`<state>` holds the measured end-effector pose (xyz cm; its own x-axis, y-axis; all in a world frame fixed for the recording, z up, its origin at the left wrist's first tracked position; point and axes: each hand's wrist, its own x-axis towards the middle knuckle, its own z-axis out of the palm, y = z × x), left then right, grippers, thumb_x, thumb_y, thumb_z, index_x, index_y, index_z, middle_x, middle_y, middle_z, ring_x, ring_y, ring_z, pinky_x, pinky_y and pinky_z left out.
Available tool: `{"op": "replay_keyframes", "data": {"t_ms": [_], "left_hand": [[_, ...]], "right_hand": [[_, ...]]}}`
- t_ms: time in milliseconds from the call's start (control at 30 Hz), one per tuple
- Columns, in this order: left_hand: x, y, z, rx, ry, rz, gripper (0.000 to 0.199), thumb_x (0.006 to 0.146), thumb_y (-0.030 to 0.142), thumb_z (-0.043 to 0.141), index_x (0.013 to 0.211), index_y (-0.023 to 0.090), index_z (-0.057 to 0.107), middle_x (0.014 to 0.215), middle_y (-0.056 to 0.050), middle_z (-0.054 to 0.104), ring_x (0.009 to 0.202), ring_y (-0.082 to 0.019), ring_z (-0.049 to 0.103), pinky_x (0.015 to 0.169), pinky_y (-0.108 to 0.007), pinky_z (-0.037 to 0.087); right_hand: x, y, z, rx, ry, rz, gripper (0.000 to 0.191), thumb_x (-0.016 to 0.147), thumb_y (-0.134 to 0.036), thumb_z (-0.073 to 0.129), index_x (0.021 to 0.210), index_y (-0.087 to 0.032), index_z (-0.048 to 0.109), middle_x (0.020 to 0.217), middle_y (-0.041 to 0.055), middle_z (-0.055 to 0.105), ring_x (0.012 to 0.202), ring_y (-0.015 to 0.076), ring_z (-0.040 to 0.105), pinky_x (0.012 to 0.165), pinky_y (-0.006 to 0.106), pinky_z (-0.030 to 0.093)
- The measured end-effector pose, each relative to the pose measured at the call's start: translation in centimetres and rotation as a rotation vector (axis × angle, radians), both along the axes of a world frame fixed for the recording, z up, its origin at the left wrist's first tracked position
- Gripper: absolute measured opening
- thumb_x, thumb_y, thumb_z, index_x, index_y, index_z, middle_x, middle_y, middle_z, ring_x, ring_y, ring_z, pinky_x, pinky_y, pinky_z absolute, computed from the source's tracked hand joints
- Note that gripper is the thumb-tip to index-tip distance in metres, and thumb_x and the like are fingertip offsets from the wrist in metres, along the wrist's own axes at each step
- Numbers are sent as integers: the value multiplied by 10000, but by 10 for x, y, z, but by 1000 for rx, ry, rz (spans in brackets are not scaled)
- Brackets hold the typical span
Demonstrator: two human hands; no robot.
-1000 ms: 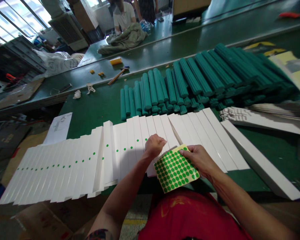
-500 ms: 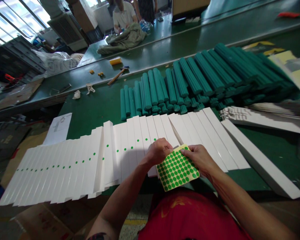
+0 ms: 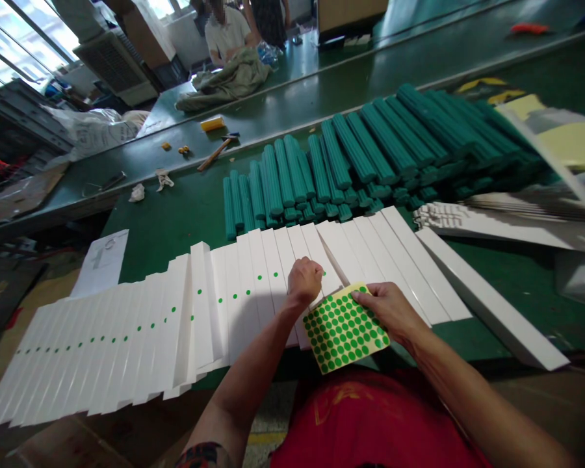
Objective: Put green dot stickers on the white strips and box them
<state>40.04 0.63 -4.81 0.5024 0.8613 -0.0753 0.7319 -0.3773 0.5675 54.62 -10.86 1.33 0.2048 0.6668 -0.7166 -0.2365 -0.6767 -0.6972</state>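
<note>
My right hand grips the right edge of a yellow sheet point(image 3: 346, 328) covered with rows of round green stickers; this is my right hand point(image 3: 387, 309). Over the row of long white boxes point(image 3: 244, 260), my left hand point(image 3: 305, 279) is closed, fingertips down on or just above a box; whatever its fingers hold is hidden. A green dot shows on a box just right of that hand. More single green dots run in a line across the boxes to the left. The boxes on the right show no dots.
Green ribbed rolls point(image 3: 341, 156) are stacked behind the boxes. A separate white box point(image 3: 492, 299) lies slanted at the right, near stacked white cartons point(image 3: 517, 224). A hammer point(image 3: 217, 153) and a yellow cylinder point(image 3: 212, 123) lie farther back. A person point(image 3: 227, 32) is across the tables.
My left hand has moved from the sheet's top edge up and left onto the boxes. My right hand still holds the sheet. The whole view has shifted slightly.
</note>
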Motion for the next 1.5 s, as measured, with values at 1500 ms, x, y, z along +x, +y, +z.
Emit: {"op": "replay_keyframes", "data": {"t_ms": [1500], "left_hand": [[58,12,13,-210,-85,-96,171,783,199,547,740,178,711,845,-42,640,771,-151,578,707,-262,452]], "right_hand": [[39,-21,1,3,14,5,212,658,-357,706,634,-153,653,549,34,664,485,165,607,446,240,434]]}}
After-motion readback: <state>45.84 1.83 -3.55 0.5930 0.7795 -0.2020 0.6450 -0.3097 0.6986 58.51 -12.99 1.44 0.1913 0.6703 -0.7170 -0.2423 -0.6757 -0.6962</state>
